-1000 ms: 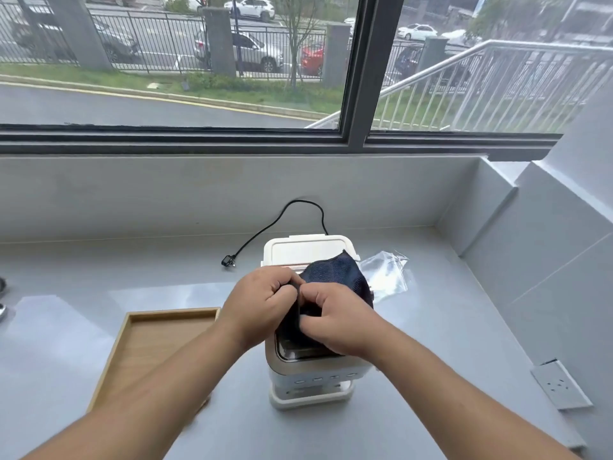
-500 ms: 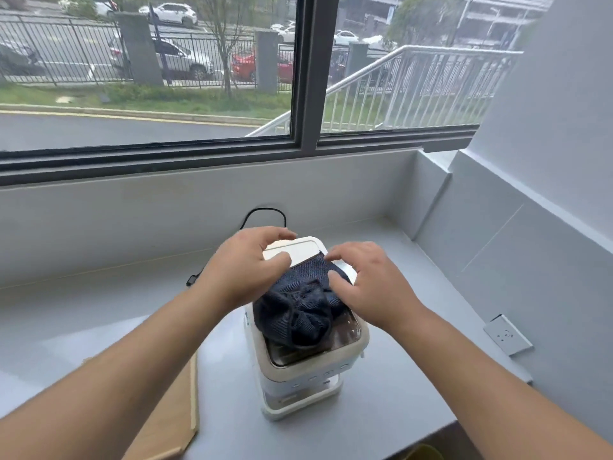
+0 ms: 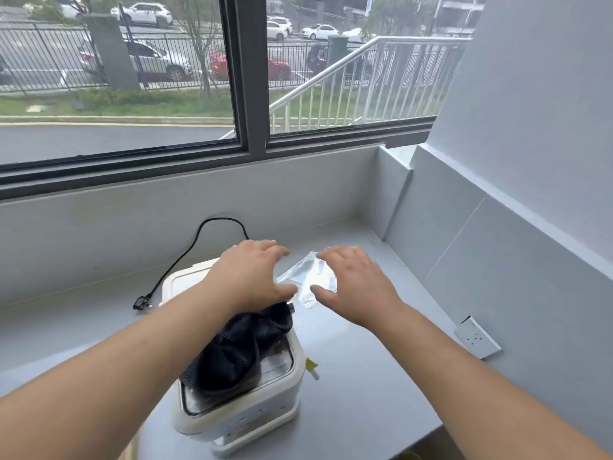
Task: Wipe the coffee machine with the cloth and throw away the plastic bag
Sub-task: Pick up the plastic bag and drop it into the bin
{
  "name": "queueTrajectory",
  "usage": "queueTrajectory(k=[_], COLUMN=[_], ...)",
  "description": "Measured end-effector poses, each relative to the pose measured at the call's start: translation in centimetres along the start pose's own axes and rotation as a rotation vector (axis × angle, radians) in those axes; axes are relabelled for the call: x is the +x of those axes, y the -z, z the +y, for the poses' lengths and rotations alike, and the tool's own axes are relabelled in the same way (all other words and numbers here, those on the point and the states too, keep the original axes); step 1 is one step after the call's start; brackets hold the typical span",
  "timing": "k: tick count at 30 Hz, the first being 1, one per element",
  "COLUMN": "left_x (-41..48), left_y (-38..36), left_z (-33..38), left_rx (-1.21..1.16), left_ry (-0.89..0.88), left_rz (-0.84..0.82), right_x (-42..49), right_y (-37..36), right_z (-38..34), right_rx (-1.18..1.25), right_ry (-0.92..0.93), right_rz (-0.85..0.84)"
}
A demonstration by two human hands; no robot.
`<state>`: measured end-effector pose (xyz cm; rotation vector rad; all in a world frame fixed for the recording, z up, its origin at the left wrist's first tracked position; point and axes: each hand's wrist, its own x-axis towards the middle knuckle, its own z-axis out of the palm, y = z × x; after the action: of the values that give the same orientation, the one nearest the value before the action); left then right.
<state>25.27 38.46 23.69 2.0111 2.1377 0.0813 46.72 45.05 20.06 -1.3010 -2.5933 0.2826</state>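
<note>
The white coffee machine [image 3: 282, 406] stands on the grey counter [image 3: 371, 376], near its front edge. A crumpled dark blue cloth [image 3: 238, 353] lies loose on top of the machine. Behind and to the right of the machine lies a clear plastic bag [image 3: 306, 277] on the counter. My left hand [image 3: 250, 273] hovers over the machine's back, fingers spread, just left of the bag. My right hand [image 3: 355, 283] is spread at the bag's right edge, its thumb touching or just above the plastic. Neither hand grips anything.
The machine's black power cord [image 3: 185, 257] runs back to the wall, its plug [image 3: 142, 303] lying on the counter at the left. A wall socket [image 3: 477, 336] sits on the right wall. Walls close in the counter at the back and right. Something yellow [image 3: 409, 455] shows below the counter's front edge.
Both hands let go of the cloth, which stays on the machine, and reached forward to the plastic bag. The view has turned right, so the wooden tray is out of sight.
</note>
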Motion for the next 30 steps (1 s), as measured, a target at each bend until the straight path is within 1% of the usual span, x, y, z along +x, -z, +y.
queueTrajectory(k=[6, 9, 13, 19, 24, 26, 30], left_x=[5.1, 8.0, 11.5, 15.3, 17.6, 18.3, 19.4], left_y=[-2.5, -3.7, -5.5, -9.3, -13.0, -14.3, -16.7], left_z=[3.2, 4.4, 5.6, 7.3, 8.0, 8.2, 8.4], left_rx=[0.091, 0.135, 0.162, 0.190, 0.163, 0.164, 0.119], left_ry=[0.009, 0.016, 0.066, 0.150, 0.223, 0.236, 0.248], left_rz=[-0.063, -0.130, -0.228, -0.365, -0.471, -0.507, -0.548], right_x=[2.5, 3.8, 5.8, 7.6, 8.8, 9.2, 10.1], right_y=[-1.8, -3.0, -4.8, -8.3, -11.5, -12.8, -15.0], right_z=[5.5, 8.0, 11.0, 14.7, 16.9, 17.5, 18.4], right_rx=[-0.010, -0.019, -0.038, -0.068, -0.053, -0.006, 0.211], right_ry=[0.013, 0.015, 0.015, 0.004, -0.052, -0.098, -0.248], right_rz=[-0.086, -0.121, -0.158, -0.256, -0.328, -0.359, -0.400])
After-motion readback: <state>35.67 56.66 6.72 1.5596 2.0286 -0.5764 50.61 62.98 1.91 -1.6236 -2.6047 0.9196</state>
